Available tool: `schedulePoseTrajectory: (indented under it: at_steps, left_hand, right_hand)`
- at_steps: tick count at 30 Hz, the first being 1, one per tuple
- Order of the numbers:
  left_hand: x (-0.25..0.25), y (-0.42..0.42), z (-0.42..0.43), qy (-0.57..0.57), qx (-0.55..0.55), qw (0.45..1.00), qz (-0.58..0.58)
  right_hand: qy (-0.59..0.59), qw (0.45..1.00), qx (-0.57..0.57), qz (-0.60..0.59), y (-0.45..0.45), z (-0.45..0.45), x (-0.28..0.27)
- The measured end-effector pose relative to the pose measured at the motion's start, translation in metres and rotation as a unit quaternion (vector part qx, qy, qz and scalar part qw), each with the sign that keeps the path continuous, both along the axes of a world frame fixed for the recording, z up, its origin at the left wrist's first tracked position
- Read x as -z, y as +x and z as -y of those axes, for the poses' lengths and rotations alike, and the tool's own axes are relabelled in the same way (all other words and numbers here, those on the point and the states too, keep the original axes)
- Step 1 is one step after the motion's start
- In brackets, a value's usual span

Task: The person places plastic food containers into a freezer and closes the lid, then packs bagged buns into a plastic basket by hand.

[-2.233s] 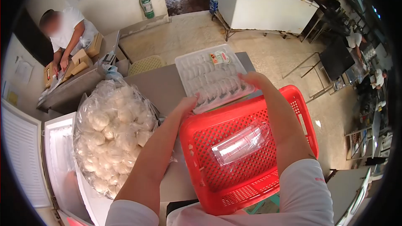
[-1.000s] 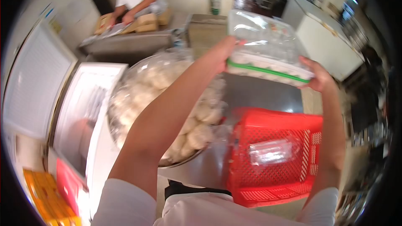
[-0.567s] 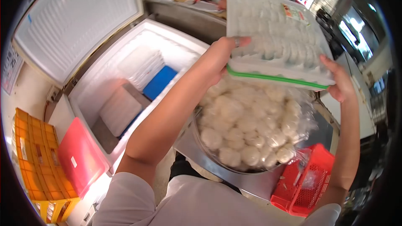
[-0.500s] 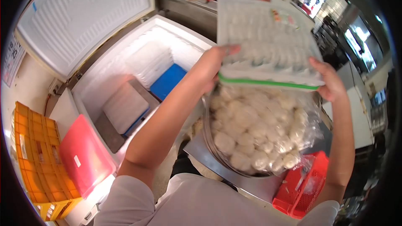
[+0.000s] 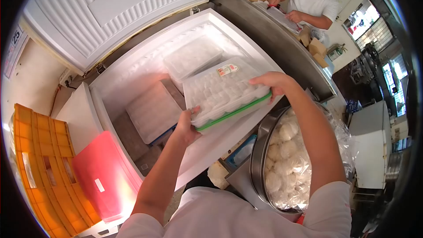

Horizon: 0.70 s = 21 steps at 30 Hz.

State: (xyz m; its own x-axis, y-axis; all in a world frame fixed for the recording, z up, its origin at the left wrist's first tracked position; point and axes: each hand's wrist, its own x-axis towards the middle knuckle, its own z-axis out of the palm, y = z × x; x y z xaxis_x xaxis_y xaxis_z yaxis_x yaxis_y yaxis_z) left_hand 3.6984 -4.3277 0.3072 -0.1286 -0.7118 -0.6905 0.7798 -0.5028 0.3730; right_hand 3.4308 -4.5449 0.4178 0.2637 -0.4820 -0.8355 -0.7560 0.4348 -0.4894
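Observation:
Both of my hands hold a clear plastic food container (image 5: pixel 227 89) with a green rim and a small label on its lid. My left hand (image 5: pixel 188 127) grips its near left corner, and my right hand (image 5: pixel 274 83) grips its right end. Rows of pale lumps show dimly through the lid. The container is tilted over the right part of an open chest freezer (image 5: pixel 105 101). Inside the freezer lie a frosted container with a blue edge (image 5: pixel 154 110) and another frosted container (image 5: pixel 194 56) by the back wall.
A round metal pan (image 5: pixel 260 158) holding pale dough balls under plastic stands at my right. The freezer lid (image 5: pixel 128 4) is raised. A red lid-like panel (image 5: pixel 103 174) and an orange crate (image 5: pixel 44 163) are at left. Across a metal counter (image 5: pixel 282 39) a person (image 5: pixel 310 4) works with their hands.
My hands have carried the green-rimmed container left, from above the dough pan to over the freezer. My view has turned toward the right, and the person across the counter shows more fully.

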Motion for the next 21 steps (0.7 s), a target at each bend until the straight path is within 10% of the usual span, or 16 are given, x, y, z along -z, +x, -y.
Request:
schedulePoseTrajectory:
  at_steps: [21]
  left_hand:
    - [0.163, 0.006, 0.034, 0.12, -0.047, 0.99, -0.054]
  right_hand:
    - [0.067, 0.993, 0.022, -0.09, 0.067, 0.106, 0.207]
